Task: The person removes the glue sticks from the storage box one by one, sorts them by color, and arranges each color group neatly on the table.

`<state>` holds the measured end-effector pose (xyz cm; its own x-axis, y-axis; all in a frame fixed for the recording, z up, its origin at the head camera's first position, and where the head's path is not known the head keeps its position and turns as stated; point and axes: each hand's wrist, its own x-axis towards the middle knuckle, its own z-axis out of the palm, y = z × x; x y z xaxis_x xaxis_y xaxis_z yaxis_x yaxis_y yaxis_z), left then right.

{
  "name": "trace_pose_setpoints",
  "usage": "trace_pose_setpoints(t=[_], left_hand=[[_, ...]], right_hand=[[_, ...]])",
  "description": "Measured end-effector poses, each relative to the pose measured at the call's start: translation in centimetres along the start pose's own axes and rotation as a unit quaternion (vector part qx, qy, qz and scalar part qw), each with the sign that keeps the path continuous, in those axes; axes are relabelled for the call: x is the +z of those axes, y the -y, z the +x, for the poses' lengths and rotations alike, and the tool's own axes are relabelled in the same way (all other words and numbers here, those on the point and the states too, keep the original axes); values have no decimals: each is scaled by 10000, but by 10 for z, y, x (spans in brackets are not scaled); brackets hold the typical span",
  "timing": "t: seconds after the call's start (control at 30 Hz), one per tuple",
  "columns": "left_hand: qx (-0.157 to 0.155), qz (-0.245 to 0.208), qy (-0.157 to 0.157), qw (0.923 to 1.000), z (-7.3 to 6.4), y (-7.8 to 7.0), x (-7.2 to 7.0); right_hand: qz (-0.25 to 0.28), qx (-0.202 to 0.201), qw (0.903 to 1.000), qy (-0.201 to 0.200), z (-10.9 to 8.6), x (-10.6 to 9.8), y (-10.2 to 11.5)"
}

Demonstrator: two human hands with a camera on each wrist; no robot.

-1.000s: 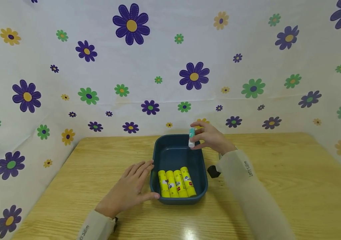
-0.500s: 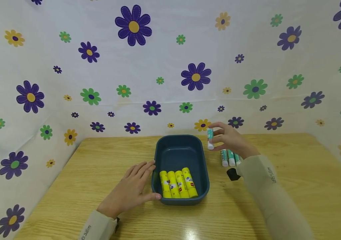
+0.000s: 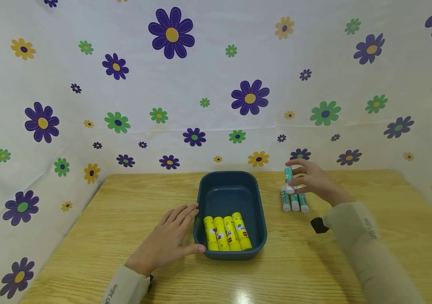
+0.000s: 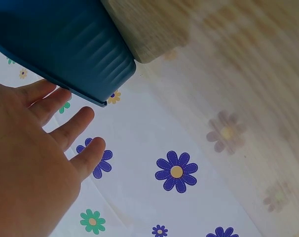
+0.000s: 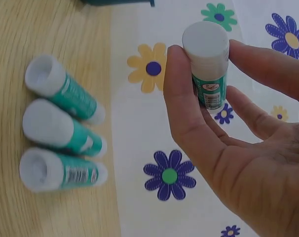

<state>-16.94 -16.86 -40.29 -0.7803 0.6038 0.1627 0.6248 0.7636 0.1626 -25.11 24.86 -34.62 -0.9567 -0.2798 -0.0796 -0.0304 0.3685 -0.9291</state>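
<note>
- The head view looks forward and down from the person's side of the table [image 3: 151, 192], widest of the three, taking in the tray [image 3: 225, 198], left hand [image 3: 166, 238], right hand [image 3: 314, 179] and flowered cloth [image 3: 204, 71] behind.
- The left wrist view sits close by the left hand, seen at its left edge, and faces the tray's outer side, the scene tilted.
- The right wrist view, turned sideways, closely faces the held glue stick [image 5: 208, 64], with three green glue sticks [image 5: 63, 133] at left.
- Head and left wrist share the left hand and tray; head and right wrist share the right hand and all these sticks.
</note>
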Motion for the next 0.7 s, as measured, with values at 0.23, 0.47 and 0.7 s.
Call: trace_pose_setpoints(t=[0.23,0.47,0.7], left_hand=[[-14,-25,-17,10000,0,0,-1],[-16,-52,15,10000,0,0,-1],[-45,-39,12,10000,0,0,0]], right_hand=[[-93,18,10000,9,-8,-18,-12],[-190,101,9998,19,-19,-29,-20],[-366,169,9992,28,-27,-37,-28]])
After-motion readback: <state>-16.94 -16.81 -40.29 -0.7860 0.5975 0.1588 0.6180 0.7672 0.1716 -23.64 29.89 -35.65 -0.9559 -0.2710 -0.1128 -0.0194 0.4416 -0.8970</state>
